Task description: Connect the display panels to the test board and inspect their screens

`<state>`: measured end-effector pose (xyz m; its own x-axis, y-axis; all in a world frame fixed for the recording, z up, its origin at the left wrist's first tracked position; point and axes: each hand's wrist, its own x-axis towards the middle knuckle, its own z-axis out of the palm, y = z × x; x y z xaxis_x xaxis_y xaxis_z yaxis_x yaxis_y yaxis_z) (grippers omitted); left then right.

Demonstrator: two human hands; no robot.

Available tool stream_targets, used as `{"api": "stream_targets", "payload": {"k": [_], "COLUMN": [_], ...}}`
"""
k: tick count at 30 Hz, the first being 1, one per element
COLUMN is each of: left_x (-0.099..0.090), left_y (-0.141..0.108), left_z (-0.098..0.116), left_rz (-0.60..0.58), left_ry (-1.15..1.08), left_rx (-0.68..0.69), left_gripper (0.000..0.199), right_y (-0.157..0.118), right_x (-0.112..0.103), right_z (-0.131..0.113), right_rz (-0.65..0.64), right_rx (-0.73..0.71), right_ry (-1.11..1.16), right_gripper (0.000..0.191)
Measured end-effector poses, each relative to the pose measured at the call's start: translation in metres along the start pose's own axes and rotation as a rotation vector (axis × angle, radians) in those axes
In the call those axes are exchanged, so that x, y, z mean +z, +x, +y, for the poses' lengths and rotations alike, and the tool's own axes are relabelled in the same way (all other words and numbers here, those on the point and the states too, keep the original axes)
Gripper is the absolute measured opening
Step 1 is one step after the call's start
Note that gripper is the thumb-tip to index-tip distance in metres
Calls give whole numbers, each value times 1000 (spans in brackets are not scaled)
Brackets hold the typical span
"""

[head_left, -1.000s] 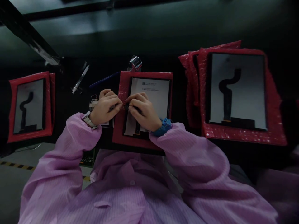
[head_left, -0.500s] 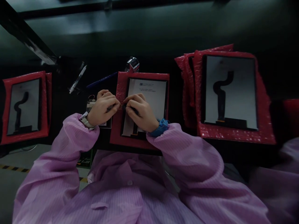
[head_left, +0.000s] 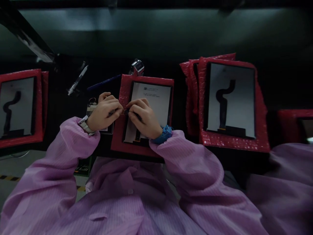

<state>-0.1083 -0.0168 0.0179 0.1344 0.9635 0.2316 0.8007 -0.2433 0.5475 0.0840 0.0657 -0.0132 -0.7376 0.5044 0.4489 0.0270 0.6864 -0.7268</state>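
Dark bench surface (head_left: 61,81) forms the working background. At the centre of the frame, the fingertips of both hands meet at the upper left edge of a rectangular display panel with a white face (head_left: 151,104), which lies in a red bubble-wrap frame (head_left: 146,80). The right hand's fingers (head_left: 137,106) are closed narrowly on a small dark part (head_left: 128,112), and the left hand's fingers (head_left: 110,104) are curled narrowly around a small grey item (head_left: 112,112); neither item can be identified at this size. This close, opposed pinch appears to keep the parts steady at the panel edge. The left hand (head_left: 104,114) lies beside the frame, and the right hand (head_left: 143,119) lies over the panel. Both wrists are raised, with a white wrist strap (head_left: 85,125) on the left and a blue cuff (head_left: 163,135) on the right. Pink striped smock sleeves (head_left: 75,147) run toward the lower edge. Similar red-framed panels (head_left: 230,101) stand at right.
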Motion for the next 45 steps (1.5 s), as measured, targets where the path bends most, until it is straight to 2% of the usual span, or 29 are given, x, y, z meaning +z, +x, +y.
{"api": "stream_targets", "payload": {"k": [11, 18, 27, 35, 38, 41, 43, 45], "left_x": [0, -1, 2, 4, 9, 2, -10, -25], "left_y": [-2, -3, -4, -2, -1, 0, -2, -10], "left_z": [-1, -4, -6, -2, -3, -4, -5, -2], "left_rz": [10, -48, 22, 81, 107, 109, 199, 441], "left_ry": [-17, -9, -15, -12, 39, 98, 112, 102], "left_rx": [-11, -8, -14, -14, -33, -59, -85, -159], "left_gripper": [26, 29, 36, 26, 21, 23, 28, 35], "right_y": [0, 1, 0, 1, 1, 3, 3, 4], "right_x": [-2, -5, -5, -5, -3, -4, -5, -6], "right_z": [-1, 0, 1, 2, 0, 0, 2, 5], "right_rz": [-48, -107, -131, -116, -131, -119, -54, 34], "right_rx": [22, 32, -3, -43, -31, 32, 90, 147], "right_ry": [9, 4, -42, -73, -76, -45, -5, 17], "right_gripper": [19, 21, 20, 18, 18, 25, 31, 35]}}
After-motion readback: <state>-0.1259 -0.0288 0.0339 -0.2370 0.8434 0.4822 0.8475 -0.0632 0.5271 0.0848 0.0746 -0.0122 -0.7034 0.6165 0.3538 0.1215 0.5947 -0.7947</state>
